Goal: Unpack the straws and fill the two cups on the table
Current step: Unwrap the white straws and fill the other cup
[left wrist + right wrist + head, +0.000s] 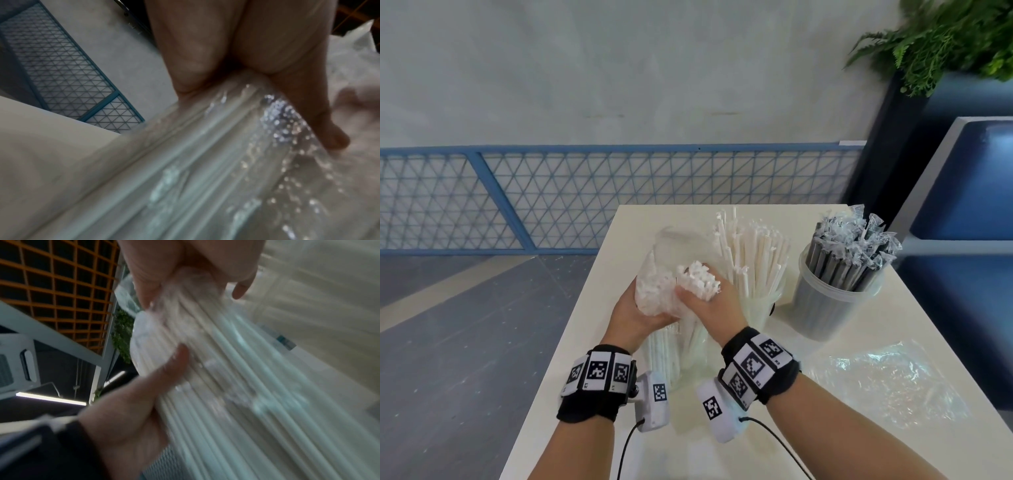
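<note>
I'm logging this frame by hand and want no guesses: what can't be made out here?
- Head view: the base of the cup of white straws is hidden behind the right hand.
- Head view: how many straws remain in the clear bag is unclear; the left hand and creased film cover them.
- Right wrist view: the label is blurred and unreadable.
- Left wrist view: the bag's contents are smeared by motion blur.

- Ahead of me a pale grey wall [619, 68], plain and a little scuffed.
- Along its foot runs a blue-framed mesh railing [585, 195], triangle pattern all through.
- Grey floor [465, 342] to my left, with a cream stripe slanting across it.
- Cream tabletop [825, 452] under me.
- Green fern [941, 37] up in the right corner on a dark planter [876, 154].
- Dark blue seat [976, 181] at right.
</note>
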Demonstrator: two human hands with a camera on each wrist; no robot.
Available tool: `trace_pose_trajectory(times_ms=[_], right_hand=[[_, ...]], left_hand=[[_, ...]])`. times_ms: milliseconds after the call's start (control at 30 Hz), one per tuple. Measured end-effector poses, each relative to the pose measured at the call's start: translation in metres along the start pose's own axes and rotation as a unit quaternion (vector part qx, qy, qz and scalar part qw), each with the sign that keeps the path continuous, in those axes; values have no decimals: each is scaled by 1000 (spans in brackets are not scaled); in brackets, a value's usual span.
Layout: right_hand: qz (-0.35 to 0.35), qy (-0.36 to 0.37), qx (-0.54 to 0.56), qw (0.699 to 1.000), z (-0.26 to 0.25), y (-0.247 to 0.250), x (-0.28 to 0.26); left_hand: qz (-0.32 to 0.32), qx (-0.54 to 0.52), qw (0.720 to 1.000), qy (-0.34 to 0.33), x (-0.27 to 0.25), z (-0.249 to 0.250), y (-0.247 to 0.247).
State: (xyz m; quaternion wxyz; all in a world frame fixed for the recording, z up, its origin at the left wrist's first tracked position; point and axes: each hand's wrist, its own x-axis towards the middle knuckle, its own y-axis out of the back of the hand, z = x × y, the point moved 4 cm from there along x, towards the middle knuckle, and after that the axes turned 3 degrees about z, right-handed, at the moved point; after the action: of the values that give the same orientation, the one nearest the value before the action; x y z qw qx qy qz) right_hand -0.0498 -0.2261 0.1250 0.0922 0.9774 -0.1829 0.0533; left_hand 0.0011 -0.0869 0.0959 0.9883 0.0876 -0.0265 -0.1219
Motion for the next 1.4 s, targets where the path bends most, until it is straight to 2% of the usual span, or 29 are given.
trace_pose_trajectory(times_ms=[167, 267, 367, 467, 533, 633, 700, 833, 1000, 1100, 1233, 1400], right_hand=[[46, 35, 101, 993, -41, 27, 14], [106, 47, 160, 980, -60, 44, 24], [155, 20, 228, 961, -66, 59, 31], [157, -12, 278, 948, -58, 68, 35], [131, -39, 267, 954, -48, 67, 34], [69, -42, 183, 980, -36, 61, 24], [67, -53, 152, 985, -27, 57, 20], [154, -76, 191, 967, -29, 64, 22], [218, -67, 262, 938, -46, 84, 32], [235, -70, 286, 926, -50, 93, 37], [255, -37, 259, 931, -58, 107, 41], [303, -12, 289, 908, -69, 130, 43]], left_hand=[[26, 13, 999, 14, 4, -2, 2], [31, -3, 999, 18, 5, -2, 0], [26, 6, 1000, 13, 5, -1, -1], [20, 32, 999, 5, 6, 0, -2], [24, 50, 998, -5, 4, 3, -4], [29, 61, 998, -20, 3, 7, -8], [31, 64, 997, -22, 3, 9, -9], [24, 55, 998, -15, 2, 9, -11], [40, 41, 998, -2, 7, 8, -9], [59, 46, 997, 12, 11, 7, -5], [77, 49, 996, 19, 15, 4, -3], [101, 47, 994, 22, 11, 5, 0]])
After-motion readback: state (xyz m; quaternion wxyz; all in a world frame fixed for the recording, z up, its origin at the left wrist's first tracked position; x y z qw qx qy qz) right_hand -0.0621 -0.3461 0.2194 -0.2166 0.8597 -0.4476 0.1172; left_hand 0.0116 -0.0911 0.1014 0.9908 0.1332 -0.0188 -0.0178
